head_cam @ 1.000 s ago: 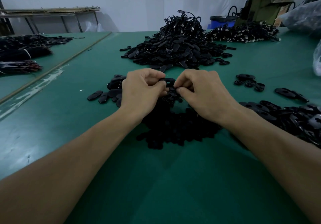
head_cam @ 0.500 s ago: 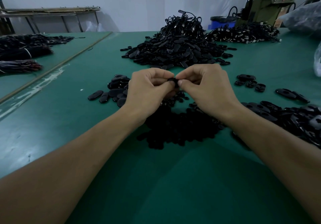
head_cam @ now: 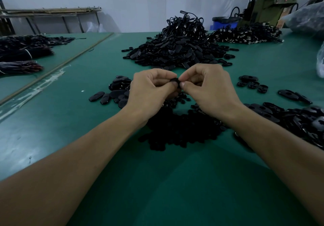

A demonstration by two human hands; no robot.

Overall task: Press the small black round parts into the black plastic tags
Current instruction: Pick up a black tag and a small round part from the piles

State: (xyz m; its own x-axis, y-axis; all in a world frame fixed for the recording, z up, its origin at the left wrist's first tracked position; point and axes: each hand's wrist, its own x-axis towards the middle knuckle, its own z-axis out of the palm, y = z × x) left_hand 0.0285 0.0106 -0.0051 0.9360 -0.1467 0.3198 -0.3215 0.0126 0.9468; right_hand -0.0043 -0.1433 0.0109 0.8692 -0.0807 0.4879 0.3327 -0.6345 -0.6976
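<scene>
Black plastic tag [head_cam: 175,81], small and mostly hidden, is held up above the green surface [head_cam: 175,182] between both hands, in front of the person and just over a low heap of small black round parts [head_cam: 182,133]. The left hand [head_cam: 150,92] pinches the black plastic tag from its left side, with thumb and curled fingers [head_cam: 157,75] closed on it. The right hand [head_cam: 210,92] pinches it from the right, its fingers [head_cam: 198,69] bent inward and the thumb tip pressed against the tag's edge. The two thumbs nearly meet. Whether a round part already sits in the tag cannot be told.

Left of the left hand lies a loose cluster of black oval tags [head_cam: 114,94]. A wide spread of more glossy black oval pieces [head_cam: 298,120] lies to the right, beside the right forearm, and a few separate ones [head_cam: 252,83] lie further out. Beyond the hands rises a tall heap of black tags with cords [head_cam: 178,48], and behind it to the right a flatter heap of corded pieces [head_cam: 245,34]. Dark bundles of cords [head_cam: 21,50] lie on the neighbouring surface at the left. At the back stand a blue bin [head_cam: 222,23] and an olive-green machine [head_cam: 270,8].
</scene>
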